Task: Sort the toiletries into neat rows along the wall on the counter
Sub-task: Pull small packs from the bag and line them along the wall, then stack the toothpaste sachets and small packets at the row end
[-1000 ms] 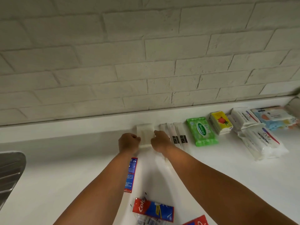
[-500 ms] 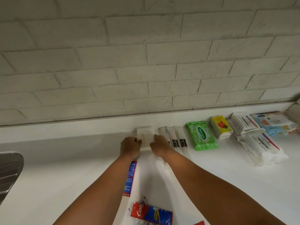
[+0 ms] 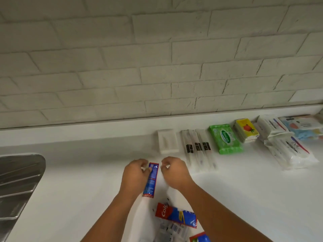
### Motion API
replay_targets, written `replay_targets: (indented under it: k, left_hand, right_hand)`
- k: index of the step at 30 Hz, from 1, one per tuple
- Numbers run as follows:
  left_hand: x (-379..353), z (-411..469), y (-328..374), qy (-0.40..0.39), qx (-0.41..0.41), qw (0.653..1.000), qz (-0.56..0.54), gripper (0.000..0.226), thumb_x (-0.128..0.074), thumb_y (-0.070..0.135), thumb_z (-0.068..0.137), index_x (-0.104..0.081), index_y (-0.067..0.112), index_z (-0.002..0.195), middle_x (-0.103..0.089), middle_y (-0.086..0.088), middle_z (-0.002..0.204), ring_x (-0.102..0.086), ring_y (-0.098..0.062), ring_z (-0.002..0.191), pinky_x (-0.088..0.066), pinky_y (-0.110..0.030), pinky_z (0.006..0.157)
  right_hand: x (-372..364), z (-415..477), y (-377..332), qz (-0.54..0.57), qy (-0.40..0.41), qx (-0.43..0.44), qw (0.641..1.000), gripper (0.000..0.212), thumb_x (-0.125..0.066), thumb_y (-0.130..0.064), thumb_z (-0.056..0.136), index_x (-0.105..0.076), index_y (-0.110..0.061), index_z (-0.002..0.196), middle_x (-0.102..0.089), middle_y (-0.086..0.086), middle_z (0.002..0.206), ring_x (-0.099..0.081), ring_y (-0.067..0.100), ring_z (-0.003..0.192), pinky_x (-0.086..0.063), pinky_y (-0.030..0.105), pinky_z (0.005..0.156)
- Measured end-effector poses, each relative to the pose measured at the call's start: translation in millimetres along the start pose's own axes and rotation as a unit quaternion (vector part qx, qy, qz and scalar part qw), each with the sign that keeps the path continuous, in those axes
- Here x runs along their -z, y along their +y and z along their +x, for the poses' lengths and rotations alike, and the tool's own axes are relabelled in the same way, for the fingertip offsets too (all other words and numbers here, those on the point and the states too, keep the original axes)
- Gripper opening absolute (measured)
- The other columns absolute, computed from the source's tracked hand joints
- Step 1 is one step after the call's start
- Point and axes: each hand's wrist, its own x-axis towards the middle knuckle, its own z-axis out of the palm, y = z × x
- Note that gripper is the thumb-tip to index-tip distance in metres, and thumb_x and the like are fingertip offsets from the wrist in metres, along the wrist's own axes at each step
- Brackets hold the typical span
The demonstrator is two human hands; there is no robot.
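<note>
We saw the small packet [image 3: 167,141] against the wall [image 3: 157,67], wrapped toothbrushes [image 3: 197,147] right of it, wipes pack [image 3: 225,138] further right, sink [image 3: 19,186] far left.

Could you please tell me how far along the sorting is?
Done: white flat packet, three clear-sleeved toothbrushes, green wipes pack and yellow tissue pack lie in a row along the wall. In hand: left hand and right hand flank the narrow blue-and-red toothpaste box; grip blurred. Left: loose red-and-blue toothpaste pack near the camera.

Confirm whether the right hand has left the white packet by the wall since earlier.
Yes. The right hand has drawn back from the white packet toward the person, now beside the blue toothpaste box.
</note>
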Motion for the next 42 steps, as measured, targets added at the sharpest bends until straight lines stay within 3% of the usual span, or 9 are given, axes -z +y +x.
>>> replay_targets:
  k: [5,10,14,18,24,28,31,37,42]
  left_hand:
    - [-8.7,-26.6,-24.7,-0.051,0.028,0.997,0.049,0.020,-0.074,0.022,0.084,-0.068,0.014,0.101,-0.065,0.004,0.090,-0.058,-0.015,0.079,-0.044,-0.020,0.064]
    - [-13.0,-28.3,-27.6,-0.054,0.018,0.998,0.022,0.013,-0.073,0.023,0.081,-0.073,0.015,0.091,-0.073,-0.004,0.088,-0.055,-0.016,0.069,-0.037,-0.023,0.062]
    - [-10.8,-25.9,-34.8,-0.075,0.006,0.997,-0.016,0.010,-0.070,0.024,0.084,-0.076,0.017,0.087,-0.072,0.000,0.078,-0.061,-0.019,0.072,-0.041,-0.023,0.061]
    - [-5.7,-28.7,-43.2,-0.083,-0.030,0.993,-0.079,0.007,-0.067,0.021,0.085,-0.073,0.023,0.088,-0.065,0.012,0.069,-0.061,-0.003,0.065,-0.038,-0.005,0.056]
    - [8.2,-33.2,-61.5,-0.080,-0.160,0.978,-0.106,0.025,-0.068,0.015,0.089,-0.074,0.026,0.111,-0.065,0.007,0.093,-0.059,0.009,0.084,-0.040,-0.001,0.071]
    - [32.9,-18.6,-69.1,-0.011,-0.151,0.976,-0.159,0.021,-0.067,0.011,0.090,-0.073,0.023,0.105,-0.070,0.006,0.097,-0.063,0.001,0.074,-0.047,-0.011,0.072]
    - [61.6,6.5,-66.7,0.031,-0.170,0.970,-0.171,0.029,-0.070,0.014,0.089,-0.066,0.022,0.116,-0.066,0.006,0.104,-0.061,-0.006,0.073,-0.049,-0.017,0.071]
    - [107.8,36.5,-51.1,-0.163,-0.251,0.954,0.031,0.020,-0.068,0.021,0.091,-0.074,0.024,0.110,-0.070,0.010,0.098,-0.061,-0.001,0.079,-0.043,-0.009,0.072]
    - [112.9,39.5,-47.4,-0.250,-0.249,0.934,0.060,0.010,-0.068,0.020,0.092,-0.077,0.020,0.097,-0.073,0.009,0.082,-0.061,0.003,0.070,-0.041,-0.010,0.061]
  right_hand:
    - [-27.5,-22.3,2.1,0.016,-0.034,-0.046,0.998,0.025,-0.048,-0.011,0.093,-0.051,-0.020,0.069,-0.050,-0.009,0.070,-0.051,0.013,0.073,-0.036,0.010,0.057]
    - [-47.1,-33.7,-1.5,0.091,-0.016,-0.080,0.993,0.016,-0.052,-0.007,0.083,-0.066,-0.002,0.078,-0.068,0.019,0.077,-0.064,0.035,0.072,-0.057,0.042,0.070]
    - [-55.7,-40.0,-7.4,0.155,-0.003,-0.114,0.981,0.026,-0.050,-0.005,0.087,-0.069,-0.012,0.070,-0.065,0.015,0.071,-0.056,0.020,0.062,-0.054,0.040,0.067]
    - [-62.3,-46.6,-19.6,0.274,0.012,-0.143,0.951,0.026,-0.055,-0.011,0.091,-0.068,0.000,0.072,-0.064,0.014,0.067,-0.058,0.023,0.060,-0.053,0.036,0.065]
    - [-67.7,-40.8,-31.6,0.356,0.050,-0.159,0.920,0.016,-0.057,-0.009,0.092,-0.067,0.001,0.084,-0.069,0.020,0.076,-0.067,0.033,0.072,-0.059,0.048,0.078]
    - [-69.9,-36.8,-43.3,0.331,0.064,-0.139,0.931,0.019,-0.053,-0.003,0.092,-0.072,-0.008,0.092,-0.073,0.022,0.085,-0.071,0.033,0.074,-0.058,0.051,0.079]
    - [-68.3,-37.1,-51.7,0.289,0.027,-0.108,0.951,0.021,-0.049,-0.003,0.095,-0.069,-0.010,0.094,-0.071,0.022,0.083,-0.070,0.030,0.066,-0.057,0.038,0.064]
    - [-50.7,-31.5,-70.9,0.010,-0.055,0.040,0.998,0.021,-0.055,-0.011,0.095,-0.071,-0.016,0.108,-0.068,-0.003,0.088,-0.059,0.005,0.073,-0.043,0.010,0.057]
    - [-22.8,-19.0,-81.5,-0.053,-0.084,0.086,0.991,0.017,-0.057,-0.010,0.091,-0.071,-0.016,0.098,-0.064,-0.003,0.078,-0.055,0.010,0.065,-0.040,0.012,0.051]
